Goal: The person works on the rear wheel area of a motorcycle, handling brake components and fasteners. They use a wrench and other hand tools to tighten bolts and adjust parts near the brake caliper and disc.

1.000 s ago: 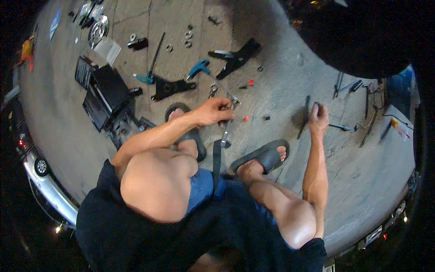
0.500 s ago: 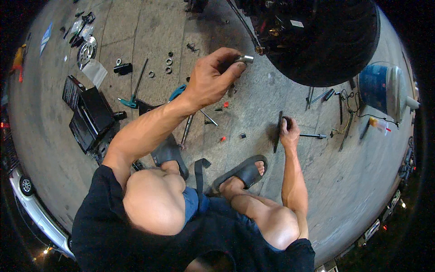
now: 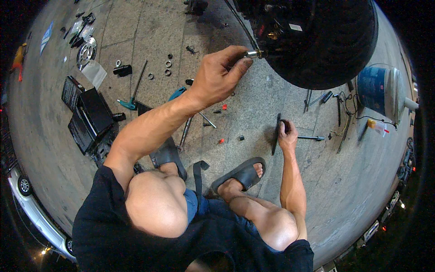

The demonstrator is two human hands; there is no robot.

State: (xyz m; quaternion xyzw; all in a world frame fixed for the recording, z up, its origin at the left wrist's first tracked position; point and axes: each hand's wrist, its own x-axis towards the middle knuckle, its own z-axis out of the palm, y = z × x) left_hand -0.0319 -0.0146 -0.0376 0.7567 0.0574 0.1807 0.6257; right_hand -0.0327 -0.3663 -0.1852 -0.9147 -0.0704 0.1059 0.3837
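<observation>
My left hand [image 3: 219, 75] pinches a short silver socket [image 3: 251, 54] between thumb and fingers. The socket's free end meets, or nearly meets, a fitting at the end of a dark rod [image 3: 242, 25], beside a black tyre [image 3: 344, 54]. Whether it is seated there I cannot tell. Lower and to the right, my right hand [image 3: 288, 134] grips a T-handle wrench; its dark crossbar [image 3: 275, 140] stands left of my fingers and its thin shaft [image 3: 311, 138] points right.
Nuts and rings [image 3: 168, 72], a teal-handled tool [image 3: 128, 104] and a brake disc [image 3: 86, 53] lie to the left, near an open black case [image 3: 93, 111]. Orange bits [image 3: 221, 141] lie between my feet and the tyre. A blue bucket [image 3: 374, 86] stands right.
My left hand has brought the socket slightly right and up to the rod's end fitting. My right hand and the T-handle wrench stay nearly in place.
</observation>
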